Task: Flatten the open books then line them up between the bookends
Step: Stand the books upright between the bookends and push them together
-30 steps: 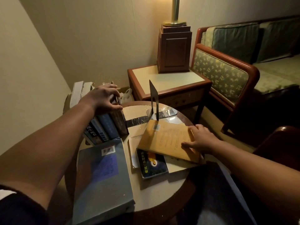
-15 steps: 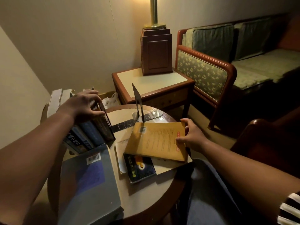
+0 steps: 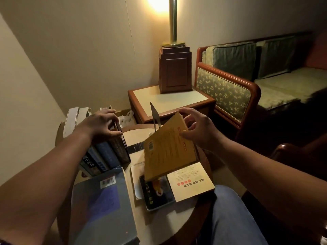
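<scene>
Grips the yellow book (image 3: 169,147) near its far corner with the right hand (image 3: 196,131), thumb on the cover and fingers curled behind. Holds it tilted steeply above the middle of the round desk (image 3: 169,218), far edge high, near edge low. Just under that low edge, toward 5 o'clock, shows a dark book (image 3: 157,193) lying flat, and touching it on the right a cream page (image 3: 191,181) with red print. Cannot tell whether that page belongs to the yellow book.

At 10 o'clock, clamps the row of books (image 3: 109,152) from above with the left hand (image 3: 100,124), fingers curled over the tops and thumb pressed to the rightmost volume. Leaves the row leaning left, spines facing the camera. At 12 o'clock, just behind the yellow book's raised edge, shows the metal bookend (image 3: 153,114) standing upright, well apart from the row. At 7 o'clock, shows a large grey-blue book (image 3: 102,209) lying flat and reaching past the desk's near rim.

Beyond the desk at 12 o'clock, shows a side table (image 3: 169,99) carrying a lamp base (image 3: 175,71); at 2 o'clock, a sofa (image 3: 230,89).
</scene>
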{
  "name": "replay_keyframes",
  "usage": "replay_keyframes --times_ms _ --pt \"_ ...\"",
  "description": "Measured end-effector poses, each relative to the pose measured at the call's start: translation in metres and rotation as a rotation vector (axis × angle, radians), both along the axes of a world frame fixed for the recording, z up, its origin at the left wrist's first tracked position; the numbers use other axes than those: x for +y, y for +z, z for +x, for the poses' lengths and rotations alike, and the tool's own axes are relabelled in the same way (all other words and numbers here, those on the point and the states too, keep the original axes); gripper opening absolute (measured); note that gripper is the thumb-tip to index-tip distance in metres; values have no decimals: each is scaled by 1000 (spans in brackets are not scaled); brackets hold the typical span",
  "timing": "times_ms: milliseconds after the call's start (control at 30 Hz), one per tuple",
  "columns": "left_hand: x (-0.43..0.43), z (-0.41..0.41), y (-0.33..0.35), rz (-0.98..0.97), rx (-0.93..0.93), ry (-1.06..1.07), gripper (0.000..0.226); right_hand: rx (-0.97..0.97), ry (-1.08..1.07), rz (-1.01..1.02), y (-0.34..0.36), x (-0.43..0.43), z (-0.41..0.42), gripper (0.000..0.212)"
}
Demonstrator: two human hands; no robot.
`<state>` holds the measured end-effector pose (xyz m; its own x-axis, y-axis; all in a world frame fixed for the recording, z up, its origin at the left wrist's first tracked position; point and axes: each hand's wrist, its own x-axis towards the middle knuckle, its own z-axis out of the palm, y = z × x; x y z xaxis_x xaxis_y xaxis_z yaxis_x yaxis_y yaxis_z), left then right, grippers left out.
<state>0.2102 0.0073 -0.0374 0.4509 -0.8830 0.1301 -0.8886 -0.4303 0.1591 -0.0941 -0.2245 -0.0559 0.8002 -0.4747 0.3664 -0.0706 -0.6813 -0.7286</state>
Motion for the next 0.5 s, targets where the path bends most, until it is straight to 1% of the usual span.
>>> replay_keyframes --times_ms 133,200,267,300,433,500 --pt "1 0 -1 -10 11 16 46 -22 -18 -120 11 8 36 45" --pt "1 -1 -1 -14 22 26 52 -2 -23 -128 12 13 48 39" --pt "2 -1 0 5 28 30 52 41 7 -80 12 17 54 45" --pt "2 -1 0 16 27 30 53 82 44 -18 12 19 55 52" --pt "1 -1 0 18 20 37 60 296 244 382 14 26 54 88" --pt "1 -2 0 25 16 43 60 371 293 437 17 30 56 95"
